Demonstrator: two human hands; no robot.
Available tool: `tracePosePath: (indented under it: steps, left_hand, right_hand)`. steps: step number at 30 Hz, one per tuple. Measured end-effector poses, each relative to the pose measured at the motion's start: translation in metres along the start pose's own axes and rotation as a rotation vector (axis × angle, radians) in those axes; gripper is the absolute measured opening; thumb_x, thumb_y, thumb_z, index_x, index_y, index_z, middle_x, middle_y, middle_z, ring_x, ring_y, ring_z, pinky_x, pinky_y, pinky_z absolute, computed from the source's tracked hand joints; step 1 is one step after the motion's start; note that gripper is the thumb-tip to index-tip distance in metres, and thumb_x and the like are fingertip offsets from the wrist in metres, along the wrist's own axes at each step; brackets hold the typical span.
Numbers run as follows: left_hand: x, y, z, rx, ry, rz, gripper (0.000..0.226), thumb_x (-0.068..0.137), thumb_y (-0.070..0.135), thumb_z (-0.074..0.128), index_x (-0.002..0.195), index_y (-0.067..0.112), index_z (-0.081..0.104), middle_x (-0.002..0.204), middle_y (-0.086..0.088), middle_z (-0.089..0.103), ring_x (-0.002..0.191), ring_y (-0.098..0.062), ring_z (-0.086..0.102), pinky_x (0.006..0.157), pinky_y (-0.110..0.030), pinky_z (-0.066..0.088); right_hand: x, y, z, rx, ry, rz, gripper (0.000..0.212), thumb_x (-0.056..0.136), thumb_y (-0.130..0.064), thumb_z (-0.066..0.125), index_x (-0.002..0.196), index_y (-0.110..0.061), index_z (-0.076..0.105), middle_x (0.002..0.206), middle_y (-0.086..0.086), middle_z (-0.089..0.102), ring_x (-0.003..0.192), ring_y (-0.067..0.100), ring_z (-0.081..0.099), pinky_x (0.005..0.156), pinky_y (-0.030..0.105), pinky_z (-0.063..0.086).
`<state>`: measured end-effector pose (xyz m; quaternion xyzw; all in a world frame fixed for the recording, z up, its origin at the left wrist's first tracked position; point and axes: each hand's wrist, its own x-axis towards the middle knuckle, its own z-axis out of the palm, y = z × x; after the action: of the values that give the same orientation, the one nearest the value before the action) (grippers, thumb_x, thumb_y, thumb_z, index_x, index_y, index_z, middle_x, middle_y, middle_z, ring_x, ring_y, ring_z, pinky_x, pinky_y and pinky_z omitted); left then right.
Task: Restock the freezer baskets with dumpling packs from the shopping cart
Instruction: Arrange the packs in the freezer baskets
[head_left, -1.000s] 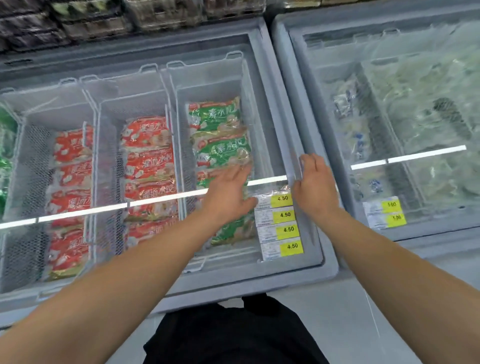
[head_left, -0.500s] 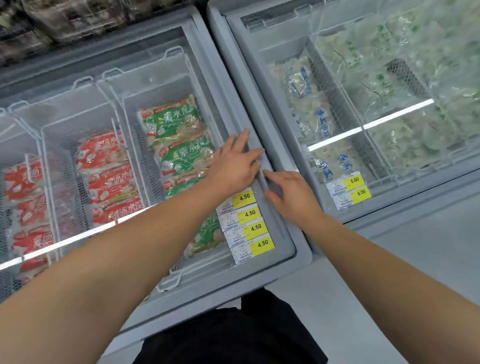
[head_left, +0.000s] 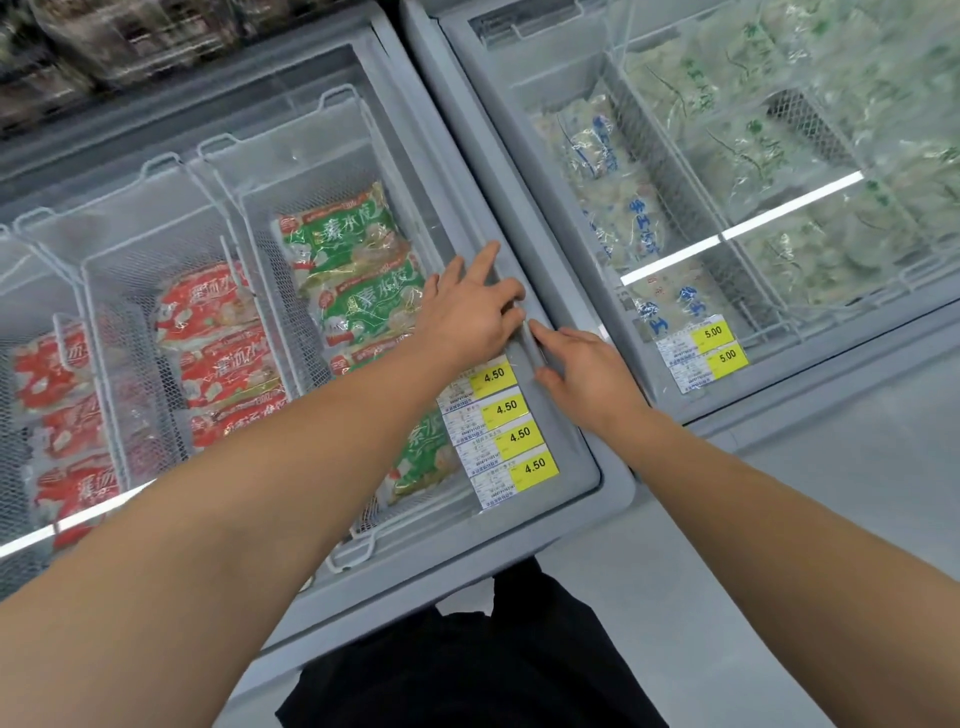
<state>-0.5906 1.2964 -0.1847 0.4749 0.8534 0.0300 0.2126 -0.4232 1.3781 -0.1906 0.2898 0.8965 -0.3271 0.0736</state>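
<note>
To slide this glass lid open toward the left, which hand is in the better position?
Probably the left hand: its fingers already lie over the lid handle at the lid's right edge, above the green packs. The right hand only touches the handle from the outer side.

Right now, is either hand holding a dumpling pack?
No: the left hand and right hand both rest on the freezer lid's handle.
</note>
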Motion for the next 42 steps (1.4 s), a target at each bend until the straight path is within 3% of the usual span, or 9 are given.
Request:
tracePosePath:
  steps: [4, 8, 12, 18, 24, 29, 33, 37, 42]
  left_hand:
    - [0.000, -0.001, 0.000, 0.012, 0.012, 0.010, 0.033, 0.100, 0.050, 0.042, 0.129, 0.040, 0.054, 0.167, 0.002, 0.006, 0.147, -0.039, 0.019, 0.117, -0.060, 0.020]
    - [-0.016, -0.015, 0.005, 0.003, 0.014, 0.003, 0.030, 0.100, 0.048, 0.043, 0.126, 0.038, 0.053, 0.167, 0.002, 0.006, 0.149, -0.041, 0.015, 0.117, -0.060, 0.021]
    - [-0.046, -0.051, 0.009, -0.008, 0.026, -0.017, 0.032, 0.100, 0.049, 0.044, 0.129, 0.038, 0.053, 0.167, 0.004, 0.005, 0.149, -0.040, 0.017, 0.115, -0.060, 0.024]
    - [-0.095, -0.109, 0.013, 0.018, 0.022, -0.007, 0.041, 0.100, 0.050, 0.043, 0.140, 0.040, 0.045, 0.168, 0.004, -0.002, 0.151, -0.036, 0.016, 0.114, -0.063, 0.025]
    - [-0.144, -0.162, 0.014, -0.046, 0.027, -0.004, 0.045, 0.100, 0.046, 0.047, 0.144, 0.039, 0.043, 0.168, 0.001, -0.001, 0.151, -0.036, 0.015, 0.117, -0.062, 0.022]
    - [-0.209, -0.182, 0.025, -0.207, 0.162, -0.135, 0.072, 0.090, 0.047, 0.064, 0.153, 0.030, 0.033, 0.167, -0.008, 0.004, 0.152, -0.036, 0.013, 0.120, -0.058, 0.021]
    - [-0.259, -0.176, 0.049, -0.138, 0.054, -0.303, 0.096, 0.084, 0.067, 0.060, 0.158, 0.033, 0.011, 0.168, -0.002, -0.008, 0.153, -0.033, -0.006, 0.123, -0.057, 0.007]
    - [-0.283, -0.167, 0.072, -0.082, 0.010, -0.434, 0.107, 0.077, 0.078, 0.056, 0.158, 0.035, 0.001, 0.166, 0.002, -0.016, 0.152, -0.030, -0.019, 0.122, -0.058, -0.003]
    - [-0.293, -0.160, 0.083, -0.072, 0.016, -0.522, 0.115, 0.071, 0.082, 0.057, 0.156, 0.039, -0.007, 0.165, 0.002, -0.021, 0.151, -0.032, -0.022, 0.121, -0.060, -0.005]
  right_hand:
    - [-0.001, -0.003, 0.001, -0.013, 0.032, -0.015, 0.058, 0.095, -0.020, 0.059, 0.150, -0.023, 0.040, 0.120, 0.012, 0.063, 0.117, 0.030, 0.054, 0.092, 0.035, 0.045]
    - [-0.005, -0.012, 0.013, -0.046, -0.004, -0.002, 0.061, 0.096, -0.028, 0.058, 0.152, -0.030, 0.035, 0.133, 0.013, 0.061, 0.141, 0.031, 0.033, 0.110, 0.037, 0.033]
    - [-0.010, -0.039, 0.036, -0.098, -0.010, -0.102, 0.059, 0.095, -0.034, 0.060, 0.151, -0.029, 0.039, 0.133, 0.007, 0.063, 0.146, 0.030, 0.025, 0.118, 0.038, 0.022]
    - [-0.021, -0.093, 0.073, -0.057, -0.083, -0.178, 0.064, 0.093, -0.031, 0.063, 0.152, -0.026, 0.037, 0.132, 0.012, 0.062, 0.130, 0.030, 0.043, 0.102, 0.041, 0.043]
    - [-0.029, -0.143, 0.108, -0.113, -0.198, -0.218, 0.072, 0.093, -0.032, 0.065, 0.155, -0.025, 0.029, 0.142, 0.010, 0.054, 0.130, 0.032, 0.044, 0.104, 0.043, 0.042]
    - [-0.019, -0.168, 0.118, -0.148, -0.345, -0.317, 0.102, 0.082, -0.030, 0.079, 0.158, -0.026, 0.012, 0.162, 0.003, 0.026, 0.143, 0.026, 0.034, 0.115, 0.043, 0.034]
    - [-0.011, -0.180, 0.121, -0.264, -0.355, -0.410, 0.122, 0.074, -0.034, 0.085, 0.158, -0.025, -0.004, 0.166, -0.002, 0.004, 0.148, 0.026, 0.022, 0.117, 0.048, 0.031]
    - [-0.013, -0.182, 0.125, -0.354, -0.434, -0.439, 0.136, 0.069, -0.037, 0.088, 0.156, -0.019, -0.015, 0.164, -0.006, -0.019, 0.152, 0.024, 0.009, 0.121, 0.041, 0.023]
    - [-0.012, -0.178, 0.130, -0.391, -0.419, -0.469, 0.140, 0.067, -0.045, 0.087, 0.155, -0.020, -0.019, 0.163, -0.006, -0.024, 0.152, 0.027, 0.009, 0.121, 0.043, 0.021]
